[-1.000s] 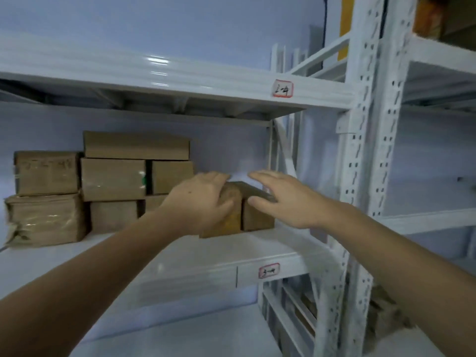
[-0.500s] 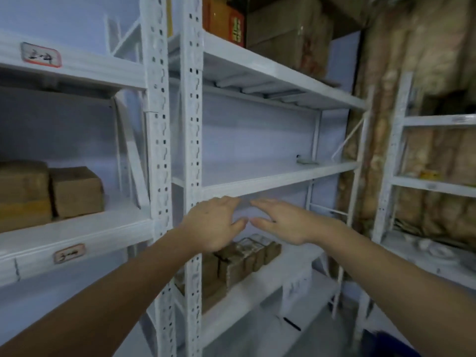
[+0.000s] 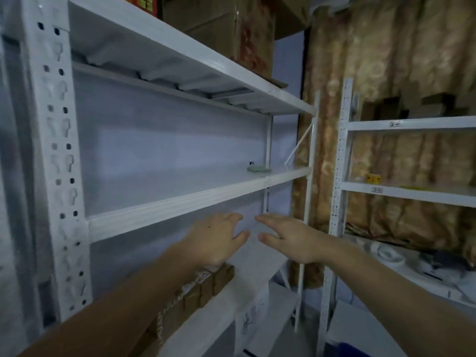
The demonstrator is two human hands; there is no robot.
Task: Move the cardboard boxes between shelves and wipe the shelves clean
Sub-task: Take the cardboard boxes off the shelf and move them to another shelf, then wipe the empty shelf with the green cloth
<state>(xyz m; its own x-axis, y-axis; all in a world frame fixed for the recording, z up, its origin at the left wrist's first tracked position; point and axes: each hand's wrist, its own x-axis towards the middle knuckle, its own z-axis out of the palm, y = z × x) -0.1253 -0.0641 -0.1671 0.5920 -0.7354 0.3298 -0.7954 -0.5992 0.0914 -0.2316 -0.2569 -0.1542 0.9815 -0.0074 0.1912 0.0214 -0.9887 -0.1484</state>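
Both forearms reach in from the bottom edge. Left hand [image 3: 215,239] and right hand [image 3: 288,237] hover side by side, palms down, thumbs facing each other with a small gap between; fingers of both spread loose, empty, nothing gripped.

Cardboard boxes [image 3: 203,287] sit below and just behind the left wrist on the lower shelf [image 3: 247,289]. Several small brown blocks lined up in a row, touching each other; the row's long axis runs along the shelf from near-left to far-right. Plain kraft colour, pale tape or label on the top of one, near end hidden by the left forearm. Count cannot be told, motion blur.

Perforated white upright [image 3: 60,161] stands at the left, keyhole slots down its face. Middle shelf [image 3: 195,199] runs above the hands, slanting away to the right; a small pale green cloth [image 3: 258,169] lies flat at its far right end near the back post. Top shelf [image 3: 185,55] carries a large brown carton [image 3: 224,24].

Farther right a second white rack [image 3: 409,123] stands in front of brown wrinkled wall covering [image 3: 401,57], with a yellow item [image 3: 373,178] and dim boxes on it
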